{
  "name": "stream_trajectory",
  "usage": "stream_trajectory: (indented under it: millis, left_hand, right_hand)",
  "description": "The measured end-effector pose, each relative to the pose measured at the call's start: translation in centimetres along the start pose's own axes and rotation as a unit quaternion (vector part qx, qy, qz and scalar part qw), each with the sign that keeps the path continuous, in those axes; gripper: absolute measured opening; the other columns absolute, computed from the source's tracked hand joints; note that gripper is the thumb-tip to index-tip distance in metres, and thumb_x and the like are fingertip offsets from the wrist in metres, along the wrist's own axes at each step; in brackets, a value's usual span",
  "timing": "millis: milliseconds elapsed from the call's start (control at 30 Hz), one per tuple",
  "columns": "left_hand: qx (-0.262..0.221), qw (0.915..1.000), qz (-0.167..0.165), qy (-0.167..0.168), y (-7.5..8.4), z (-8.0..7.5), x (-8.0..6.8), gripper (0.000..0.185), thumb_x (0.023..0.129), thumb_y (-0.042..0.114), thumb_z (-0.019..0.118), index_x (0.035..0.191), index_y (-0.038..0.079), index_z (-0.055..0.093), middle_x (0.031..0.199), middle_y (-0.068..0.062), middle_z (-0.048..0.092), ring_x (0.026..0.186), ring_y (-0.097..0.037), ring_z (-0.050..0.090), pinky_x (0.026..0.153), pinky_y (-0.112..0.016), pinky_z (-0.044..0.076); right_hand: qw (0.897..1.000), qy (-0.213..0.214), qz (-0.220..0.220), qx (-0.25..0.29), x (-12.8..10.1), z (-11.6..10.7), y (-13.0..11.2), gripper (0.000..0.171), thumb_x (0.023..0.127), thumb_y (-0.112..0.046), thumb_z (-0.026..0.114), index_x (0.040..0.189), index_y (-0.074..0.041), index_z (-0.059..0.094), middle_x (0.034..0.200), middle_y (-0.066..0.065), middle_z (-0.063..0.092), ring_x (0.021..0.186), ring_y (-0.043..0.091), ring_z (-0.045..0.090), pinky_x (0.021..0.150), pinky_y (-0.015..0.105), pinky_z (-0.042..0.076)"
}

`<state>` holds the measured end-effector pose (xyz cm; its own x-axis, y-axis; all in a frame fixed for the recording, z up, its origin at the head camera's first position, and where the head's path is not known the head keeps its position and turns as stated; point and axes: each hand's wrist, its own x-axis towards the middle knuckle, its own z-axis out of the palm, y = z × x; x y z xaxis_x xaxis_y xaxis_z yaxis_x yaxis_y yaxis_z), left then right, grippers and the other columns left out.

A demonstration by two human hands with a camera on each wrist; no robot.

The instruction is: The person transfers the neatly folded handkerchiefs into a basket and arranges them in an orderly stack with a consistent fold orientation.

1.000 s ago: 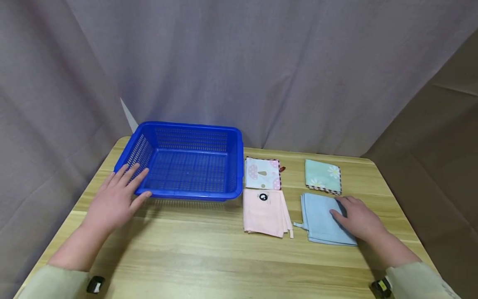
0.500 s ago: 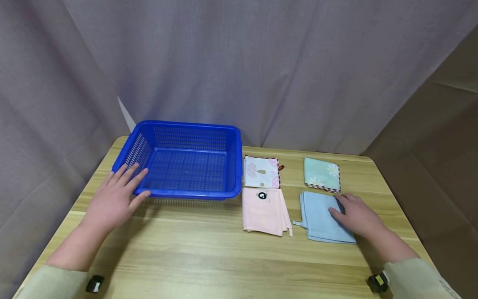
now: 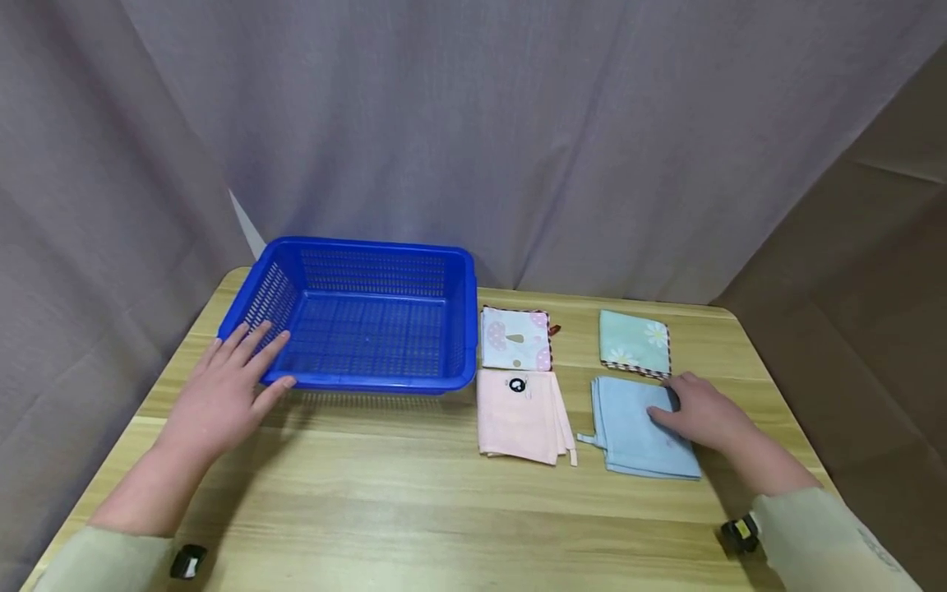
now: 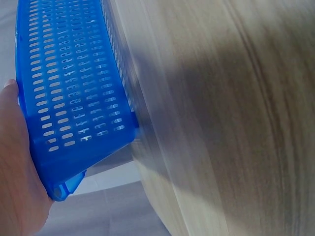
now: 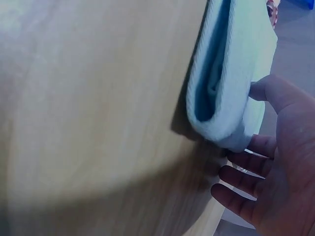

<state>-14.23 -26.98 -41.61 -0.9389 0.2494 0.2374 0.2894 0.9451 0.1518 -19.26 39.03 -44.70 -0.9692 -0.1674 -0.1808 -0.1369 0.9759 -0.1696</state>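
Note:
My left hand (image 3: 218,399) rests its spread fingers over the near left corner of a blue plastic basket (image 3: 362,384). In the left wrist view, the thumb lies along the rim of the slotted basket wall (image 4: 74,93). My right hand (image 3: 709,413) is at the right edge of a folded light blue towel (image 3: 639,432). Its thumb touches the top of the towel, and the fingers reach to the far right edge. In the right wrist view, the towel's thick fold (image 5: 231,93) lies beside the thumb and loosely spread fingers; the index finger is partly hidden.
A folded pink towel (image 3: 518,423) lies left of the blue one. Behind it is a white mushroom-print towel (image 3: 510,349), beside the basket. A green daisy towel (image 3: 632,341) lies behind the blue one. A grey curtain (image 3: 473,123) hangs behind the wooden table (image 3: 414,518).
The right hand has shifted slightly at the blue towel's right edge, its fingers moving off the top toward the edge. The left hand stays on the basket. The head view has drifted slightly.

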Motion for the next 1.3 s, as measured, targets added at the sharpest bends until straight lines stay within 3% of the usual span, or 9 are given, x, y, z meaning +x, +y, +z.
stream_trajectory:
  millis: [200, 433, 667, 900, 1033, 1133, 1300]
  left_hand:
    - [0.0, 1.0, -0.001, -0.001, 0.0, 0.0, 0.1, 0.066, 0.101, 0.051, 0.048, 0.154, 0.014, 0.037, 0.158, -0.02, 0.03, 0.147, -0.044, 0.019, 0.12, -0.058, 0.004]
    - [-0.001, 1.0, 0.0, 0.001, 0.1, 0.0, 0.1, 0.066, 0.101, 0.051, 0.049, 0.154, 0.014, 0.037, 0.158, -0.02, 0.03, 0.147, -0.044, 0.019, 0.121, -0.056, 0.002]
    - [-0.003, 1.0, 0.002, 0.007, 0.1, 0.1, 0.0, 0.066, 0.101, 0.05, 0.05, 0.154, 0.015, 0.036, 0.158, -0.02, 0.03, 0.147, -0.044, 0.019, 0.12, -0.057, 0.004]
    - [-0.007, 1.0, -0.002, 0.005, -0.1, -0.1, -0.2, 0.066, 0.101, 0.05, 0.05, 0.155, 0.014, 0.036, 0.158, -0.021, 0.029, 0.147, -0.044, 0.018, 0.12, -0.057, 0.001]
    - [-0.007, 1.0, -0.004, 0.002, -0.1, -0.2, -0.2, 0.066, 0.101, 0.051, 0.049, 0.155, 0.016, 0.035, 0.159, -0.021, 0.029, 0.147, -0.043, 0.017, 0.12, -0.056, -0.001]
    - [-0.007, 1.0, -0.005, -0.001, -0.2, -0.1, -0.1, 0.066, 0.101, 0.052, 0.048, 0.155, 0.017, 0.035, 0.159, -0.02, 0.028, 0.147, -0.043, 0.017, 0.12, -0.056, -0.001]
    - [-0.009, 1.0, -0.004, -0.001, -0.2, 0.0, 0.0, 0.065, 0.101, 0.052, 0.048, 0.156, 0.018, 0.034, 0.159, -0.02, 0.028, 0.148, -0.043, 0.017, 0.12, -0.057, -0.001]
  right_hand:
    - [1.0, -0.017, 0.017, 0.007, 0.5, -0.1, 0.6, 0.079, 0.087, -0.051, 0.068, 0.126, 0.016, 0.052, 0.121, 0.036, 0.053, 0.112, 0.052, 0.052, 0.09, 0.063, 0.045]
    - [0.997, -0.034, 0.031, 0.061, 0.4, -0.3, 0.8, 0.072, 0.087, -0.049, 0.069, 0.121, 0.012, 0.05, 0.117, 0.033, 0.058, 0.106, 0.045, 0.057, 0.084, 0.057, 0.049]
    - [0.987, -0.055, 0.109, 0.107, -0.2, -0.7, 0.0, 0.086, 0.088, -0.055, 0.068, 0.128, 0.014, 0.037, 0.125, 0.041, 0.048, 0.108, 0.047, 0.053, 0.085, 0.057, 0.047]
    - [0.977, -0.06, 0.163, 0.127, -0.6, -1.0, -1.2, 0.078, 0.088, -0.05, 0.068, 0.115, 0.018, 0.043, 0.105, 0.032, 0.055, 0.087, 0.035, 0.053, 0.072, 0.044, 0.049]
    - [0.972, -0.06, 0.17, 0.151, -0.5, -0.8, -1.4, 0.079, 0.09, -0.044, 0.069, 0.127, 0.019, 0.04, 0.122, 0.04, 0.049, 0.105, 0.047, 0.052, 0.086, 0.054, 0.049]
    - [0.968, -0.053, 0.177, 0.171, -0.4, -0.5, -1.5, 0.084, 0.092, -0.039, 0.069, 0.141, 0.017, 0.03, 0.139, 0.044, 0.035, 0.125, 0.055, 0.04, 0.1, 0.062, 0.04]
    - [0.955, -0.036, 0.189, 0.226, -0.7, -0.2, -1.8, 0.086, 0.093, -0.033, 0.067, 0.147, 0.016, 0.021, 0.142, 0.043, 0.032, 0.126, 0.052, 0.039, 0.103, 0.062, 0.038]
